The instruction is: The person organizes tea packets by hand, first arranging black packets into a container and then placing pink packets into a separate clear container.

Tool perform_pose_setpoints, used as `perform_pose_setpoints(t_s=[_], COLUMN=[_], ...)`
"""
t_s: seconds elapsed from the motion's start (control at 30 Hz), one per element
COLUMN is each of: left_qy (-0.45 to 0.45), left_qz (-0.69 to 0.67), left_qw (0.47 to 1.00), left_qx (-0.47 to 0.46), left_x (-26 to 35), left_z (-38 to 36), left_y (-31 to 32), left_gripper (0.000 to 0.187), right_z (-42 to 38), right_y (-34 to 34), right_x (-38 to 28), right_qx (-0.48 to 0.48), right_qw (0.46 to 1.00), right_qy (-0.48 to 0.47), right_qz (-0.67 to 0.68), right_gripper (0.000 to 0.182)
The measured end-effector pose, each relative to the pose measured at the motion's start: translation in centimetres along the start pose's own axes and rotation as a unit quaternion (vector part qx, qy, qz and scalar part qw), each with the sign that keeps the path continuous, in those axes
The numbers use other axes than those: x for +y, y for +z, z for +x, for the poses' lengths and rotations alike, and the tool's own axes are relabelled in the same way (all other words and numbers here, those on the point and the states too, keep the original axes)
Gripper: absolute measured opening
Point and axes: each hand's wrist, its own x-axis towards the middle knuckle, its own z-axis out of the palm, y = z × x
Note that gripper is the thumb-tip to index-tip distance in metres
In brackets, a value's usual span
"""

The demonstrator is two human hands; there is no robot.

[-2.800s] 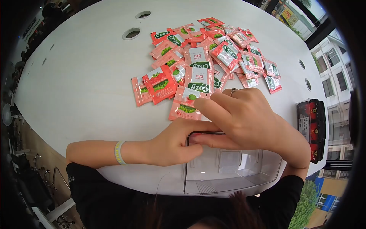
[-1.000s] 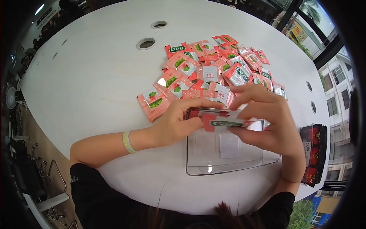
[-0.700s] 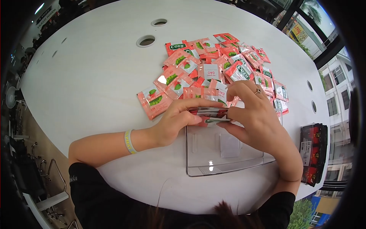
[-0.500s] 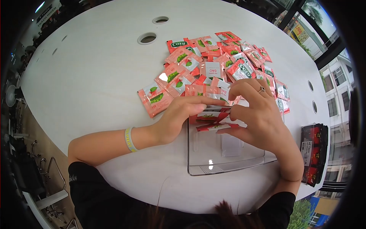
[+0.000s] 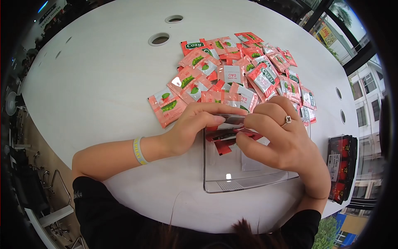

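A clear plastic box lies on the table in front of me. My left hand is closed on its far edge, thumb on the near side and fingers stretched along the top. My right hand, with a ring on it, bends over the box with curled fingers. Its thumb and forefinger are at a red tea sachet that sits tilted inside the box's far end; the fingertips are partly hidden. Just beyond both hands spreads a heap of pink and red tea sachets.
A clear box of dark red packets stands at the table's right edge. Round holes with rims pierce the white table. Chairs are at lower left, and windows line the right.
My right hand has shifted slightly down and its fingers have curled more. The red sachet by its thumb has turned and tilted lower in the box. My left hand stays on the box edge.
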Motion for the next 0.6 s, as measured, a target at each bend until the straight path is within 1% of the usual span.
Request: perform_pose_setpoints(t_s=[0.03, 0.1, 0.23, 0.27, 0.3, 0.33, 0.47, 0.53, 0.6], left_qy=[0.01, 0.017, 0.027, 0.027, 0.005, -0.016, -0.01, 0.087, 0.089], left_qz=[0.02, 0.026, 0.028, 0.028, 0.016, 0.003, 0.043, 0.041, 0.041], left_qw=[1.0, 0.999, 0.999, 0.999, 1.0, 1.0, 0.999, 0.995, 0.995], left_qx=[-0.009, -0.007, -0.003, -0.003, 0.001, 0.005, 0.016, 0.012, 0.003], left_x=[0.0, -0.1, -0.4, -0.3, -0.1, 0.0, -0.8, -1.4, -1.4], left_z=[0.0, 0.1, 0.1, 0.0, -0.1, -0.2, -0.5, -0.3, -0.3], left_y=[-0.1, 0.0, -0.1, 0.0, 0.1, 0.1, 0.5, 0.6, 0.4], left_gripper=[0.047, 0.047, 0.045, 0.045, 0.044, 0.044, 0.044, 0.047, 0.047], right_z=[-0.1, -0.2, -0.4, -0.4, -0.4, -0.4, -0.1, -0.2, -0.4], right_y=[-0.1, -0.2, 0.0, 0.0, 0.0, -0.1, -0.5, -0.5, -0.3], right_x=[-0.1, -0.3, 0.0, 0.1, 0.1, 0.1, 0.0, 0.0, 0.1], right_qx=[0.0, -0.037, -0.045, -0.046, -0.048, -0.048, -0.069, -0.08, -0.076], right_qw=[1.0, 0.999, 0.999, 0.998, 0.997, 0.997, 0.994, 0.992, 0.993], right_qy=[0.0, -0.005, 0.007, 0.029, 0.05, 0.05, 0.085, 0.094, 0.092], right_qz=[0.001, 0.024, 0.001, -0.01, -0.021, -0.021, -0.02, -0.022, -0.018], right_gripper=[0.022, 0.02, 0.02, 0.019, 0.019, 0.019, 0.019, 0.018, 0.019])
